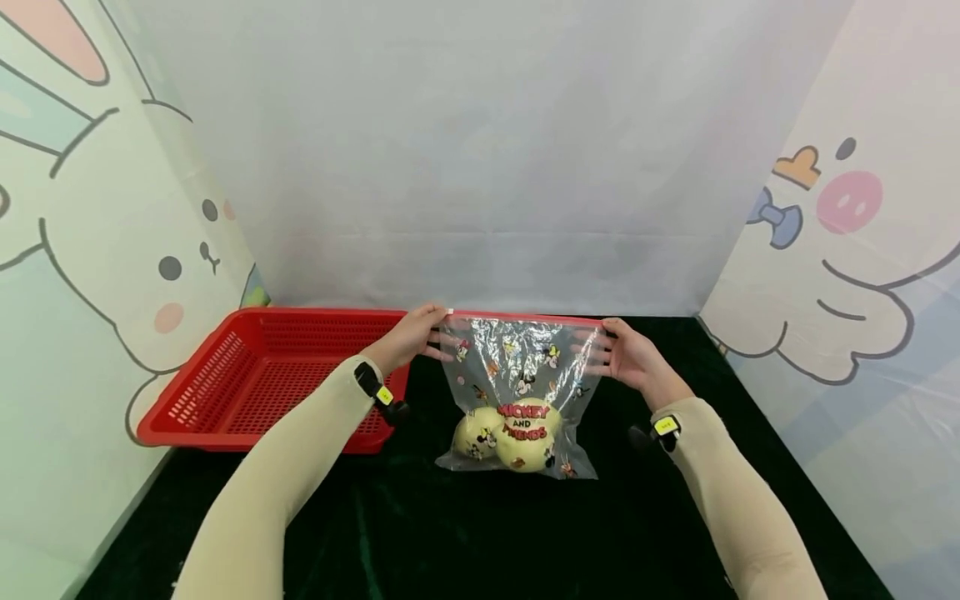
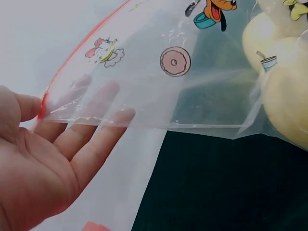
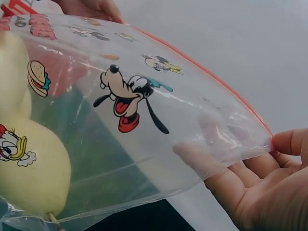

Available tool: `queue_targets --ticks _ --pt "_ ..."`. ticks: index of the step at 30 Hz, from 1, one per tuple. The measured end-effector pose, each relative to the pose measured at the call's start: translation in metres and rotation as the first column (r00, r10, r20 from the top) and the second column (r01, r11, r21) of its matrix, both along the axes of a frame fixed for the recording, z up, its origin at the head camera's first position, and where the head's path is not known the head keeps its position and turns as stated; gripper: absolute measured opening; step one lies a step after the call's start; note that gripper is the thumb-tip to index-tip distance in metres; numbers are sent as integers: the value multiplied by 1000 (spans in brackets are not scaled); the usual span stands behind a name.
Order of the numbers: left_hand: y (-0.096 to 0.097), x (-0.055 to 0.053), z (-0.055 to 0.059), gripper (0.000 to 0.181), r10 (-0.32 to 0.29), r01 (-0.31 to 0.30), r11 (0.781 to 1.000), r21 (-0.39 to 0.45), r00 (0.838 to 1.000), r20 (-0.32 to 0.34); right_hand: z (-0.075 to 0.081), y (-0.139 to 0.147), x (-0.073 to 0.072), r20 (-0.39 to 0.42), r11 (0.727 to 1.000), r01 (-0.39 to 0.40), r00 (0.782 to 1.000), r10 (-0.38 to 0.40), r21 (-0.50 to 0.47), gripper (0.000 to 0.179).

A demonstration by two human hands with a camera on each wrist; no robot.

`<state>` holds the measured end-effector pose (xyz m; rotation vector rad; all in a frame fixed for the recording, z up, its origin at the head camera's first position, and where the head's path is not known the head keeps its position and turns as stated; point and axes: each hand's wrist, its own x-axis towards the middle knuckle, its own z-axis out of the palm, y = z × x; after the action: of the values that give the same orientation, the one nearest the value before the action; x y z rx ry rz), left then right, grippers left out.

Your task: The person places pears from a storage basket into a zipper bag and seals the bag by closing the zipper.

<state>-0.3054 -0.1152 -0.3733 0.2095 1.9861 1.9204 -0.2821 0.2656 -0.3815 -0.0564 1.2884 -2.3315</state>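
A clear zip bag with a red top edge and cartoon prints hangs upright between my two hands. Inside, at its bottom, lie several pale yellow-green fruits that look like pears; a stem shows in the right wrist view. My left hand pinches the bag's upper left corner between thumb and index finger. At the upper right corner, my right hand pinches the red edge the same way. The other fingers of each hand spread behind the see-through plastic. The red edge looks pressed flat, but whether it is sealed I cannot tell.
A red perforated plastic basket stands to the left on the dark green cloth, partly behind my left forearm. White curtains with cartoon animals enclose the back and both sides.
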Motion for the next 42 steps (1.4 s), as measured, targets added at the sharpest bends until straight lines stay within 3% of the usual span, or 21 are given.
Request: queue_targets --ticks 8,16,24,31,37,42 --pt "7 -21 -10 32 109 -109 994 6 993 50 -2 -9 -32 83 995 54 995 -61 83 21" --pt "13 -34 -22 42 186 -191 980 48 979 89 -9 -21 -55 138 970 124 978 -155 210 13" --pt "19 -39 -34 50 274 -287 953 96 953 129 -21 -36 -67 180 945 172 957 -227 280 52" --pt "24 -41 -36 51 296 -310 948 71 941 164 -33 -40 -72 234 942 219 931 -279 254 54" --pt "24 -41 -36 51 280 -295 953 61 943 180 -36 -41 -70 228 955 205 940 -253 214 53" --pt "21 -40 -35 50 275 -290 955 60 945 179 -35 -41 -72 241 951 221 932 -271 217 51"
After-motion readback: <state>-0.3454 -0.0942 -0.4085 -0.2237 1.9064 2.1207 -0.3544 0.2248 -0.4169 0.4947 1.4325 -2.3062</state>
